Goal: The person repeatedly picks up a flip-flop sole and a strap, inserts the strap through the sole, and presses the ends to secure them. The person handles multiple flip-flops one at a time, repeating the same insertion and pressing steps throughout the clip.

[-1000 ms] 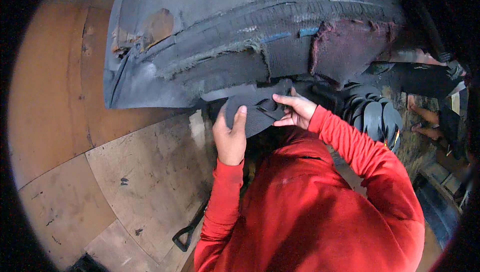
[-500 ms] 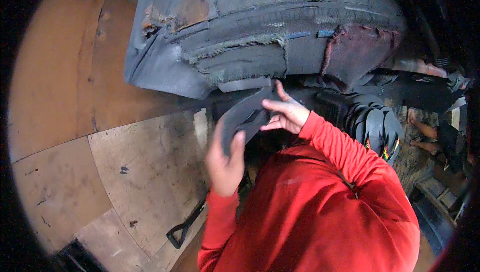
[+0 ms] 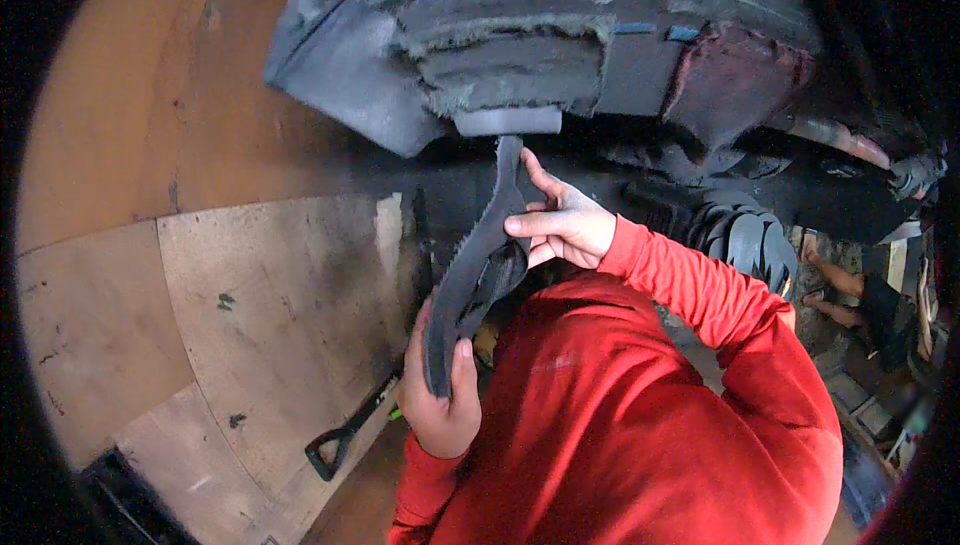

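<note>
A dark grey flip-flop [image 3: 475,263] is held edge-on between my two hands, its black strap facing my body. My left hand [image 3: 443,413] is wrapped round its lower end, thumb on one face. Farther up, my right hand [image 3: 565,227] pinches the sole, with the thumb on the near side and the index finger reaching toward the tip. The flip-flop's far end meets the lower edge of a pale grey roller [image 3: 508,122]; whether they touch I cannot tell. Above the roller hangs a dusty grey hood [image 3: 350,75] with frayed cloth flaps.
Stacked dark flip-flop soles [image 3: 745,243] stand to the right of my right forearm. Stained wooden panels [image 3: 290,305] fill the left side. A black loop handle [image 3: 330,453] sticks out at lower left. Another person's bare legs [image 3: 838,275] show at far right.
The flip-flop has swung more upright, its far end now at the roller. My left hand has moved down toward me, while my right hand has slid slightly down and left, its thumb now on the sole.
</note>
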